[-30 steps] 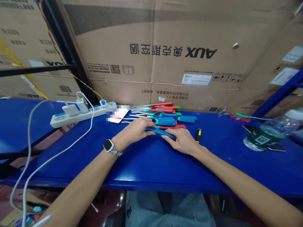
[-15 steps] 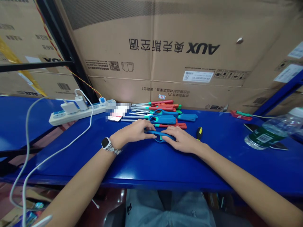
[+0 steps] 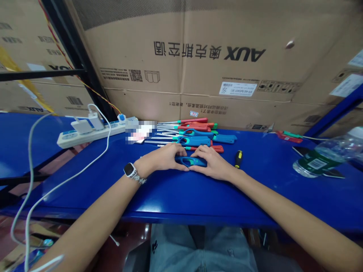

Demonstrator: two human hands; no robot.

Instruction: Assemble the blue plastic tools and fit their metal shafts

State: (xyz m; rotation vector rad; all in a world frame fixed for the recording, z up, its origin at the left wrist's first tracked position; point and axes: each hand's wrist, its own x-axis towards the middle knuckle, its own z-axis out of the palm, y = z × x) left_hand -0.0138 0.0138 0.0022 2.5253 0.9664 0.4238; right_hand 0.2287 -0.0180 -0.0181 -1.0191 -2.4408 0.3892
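Observation:
Between my two hands lies a blue long-nosed lighter (image 3: 194,161) with a green trigger, low over the blue tabletop (image 3: 181,196). My left hand (image 3: 167,155) is closed around its nozzle end, and that end is mostly hidden by the fingers. At the handle end, my right hand (image 3: 212,162) grips the body between thumb and fingers. Just behind my hands is a pile of similar lighters (image 3: 198,141), several blue and several red, their metal nozzles pointing left. A small yellow-and-black screwdriver (image 3: 238,159) rests to the right of my right hand.
A white power strip (image 3: 76,139) with plugged chargers and trailing cables stands at the left. Beside the lighters is a partly blurred phone-like item (image 3: 140,140). At the right lies a plastic bottle (image 3: 317,162) over a dark flat object. Cardboard boxes (image 3: 198,22) form the back.
The lighter has been rolled from edge-on so its broad side and trigger opening face me. My right hand's fingers have shifted from on top to around the handle end.

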